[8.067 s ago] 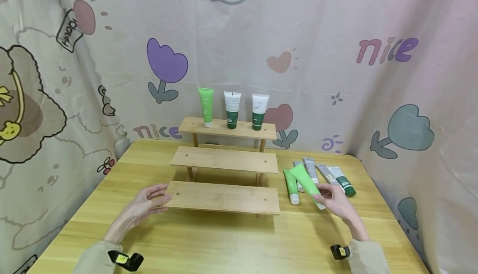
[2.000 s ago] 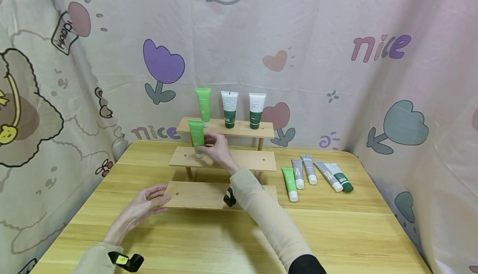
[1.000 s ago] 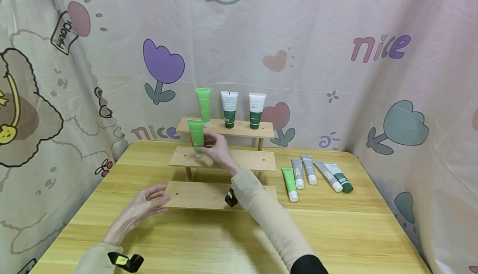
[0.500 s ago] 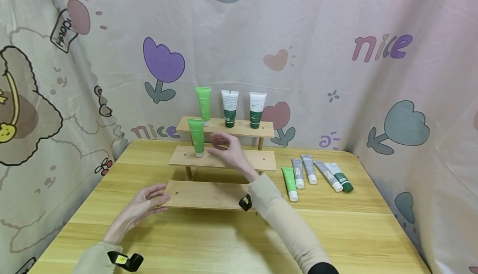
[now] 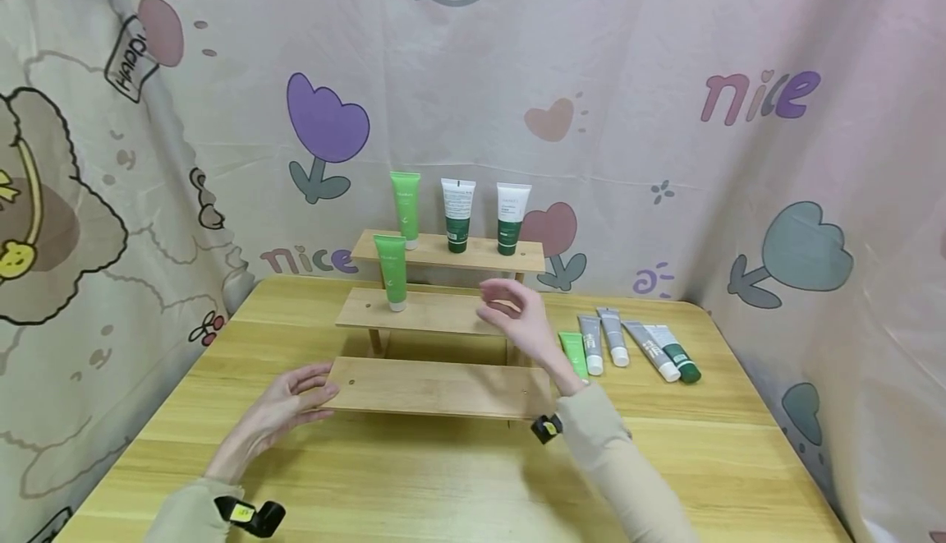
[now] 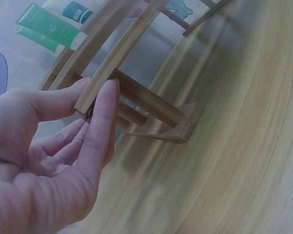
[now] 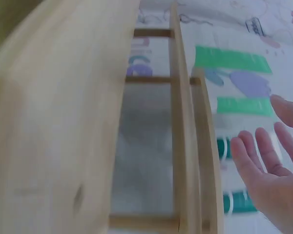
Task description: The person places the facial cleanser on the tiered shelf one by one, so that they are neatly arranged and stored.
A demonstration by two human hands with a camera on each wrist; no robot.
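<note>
My left hand point(image 5: 284, 403) pinches the left end of the lowest board of a three-tier wooden display stand point(image 5: 443, 387); the left wrist view has the thumb above and fingers point(image 6: 101, 124) below the board. Over the right part of the middle board hovers my right hand point(image 5: 521, 321), fingers loosely bent around nothing. A green squeeze tube point(image 5: 392, 272) stands cap-down at the middle board's left. On the top board stand another green tube point(image 5: 406, 208) and two white-and-dark-green tubes, one in the middle point(image 5: 458, 214) and one at the right point(image 5: 512, 218).
Right of the stand, several tubes lie on the wooden table point(image 5: 443, 485): a green tube point(image 5: 572, 350) partly behind my right wrist, grey tubes point(image 5: 612, 333), and a white-and-dark-green tube point(image 5: 674, 354). A patterned curtain point(image 5: 621, 58) hangs behind and at the sides.
My right hand brought a green tube from the table to the middle board's left, let go of it and drew back to the right. The left hand stayed at the stand's lowest board.
</note>
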